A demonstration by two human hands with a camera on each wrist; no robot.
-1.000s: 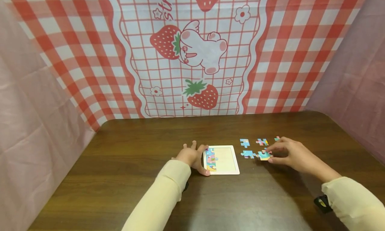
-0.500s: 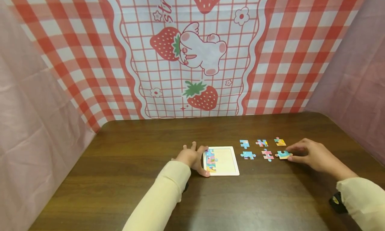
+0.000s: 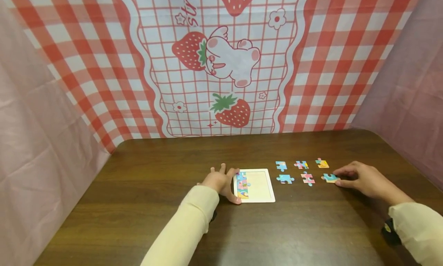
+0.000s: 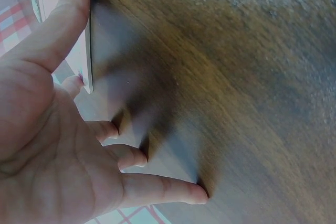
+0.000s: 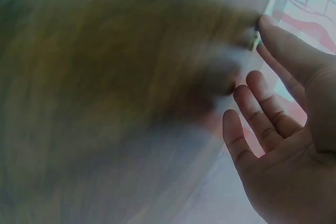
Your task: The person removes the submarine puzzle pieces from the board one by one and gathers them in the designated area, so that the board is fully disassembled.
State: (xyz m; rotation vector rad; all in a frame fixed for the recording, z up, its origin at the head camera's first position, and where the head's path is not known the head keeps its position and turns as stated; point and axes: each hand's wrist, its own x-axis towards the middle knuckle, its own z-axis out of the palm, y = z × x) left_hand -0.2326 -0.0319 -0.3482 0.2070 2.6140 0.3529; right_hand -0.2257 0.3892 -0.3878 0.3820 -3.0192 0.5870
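Note:
My left hand [image 3: 217, 181] spreads along the left side of a white-framed puzzle tray [image 3: 271, 186], its thumb and index finger touching the frame's left corners. In the left wrist view, the left hand's thumb [image 4: 71, 9] lies on the tray edge while other fingertips rest on the table. Joined jigsaw pieces [image 3: 243, 185] fill the tray's left column; the rest shows bare pale board. At the right, my right hand [image 3: 361, 179] pinches a teal and yellow jigsaw piece [image 3: 330, 178] at its right edge, between thumb and index finger, low at the table.
Several loose jigsaw pieces lie in two rows right of the tray, among them a blue piece [image 3: 285, 179], a pink piece [image 3: 307, 178] and an orange piece [image 3: 322, 163]. A checked strawberry cloth [image 3: 225, 77] hangs behind the brown wooden table [image 3: 166, 162].
My right hand has moved right with the teal piece, from beside the blue piece to the row's right end, uncovering the pink and orange pieces. The left hand stays at the tray.

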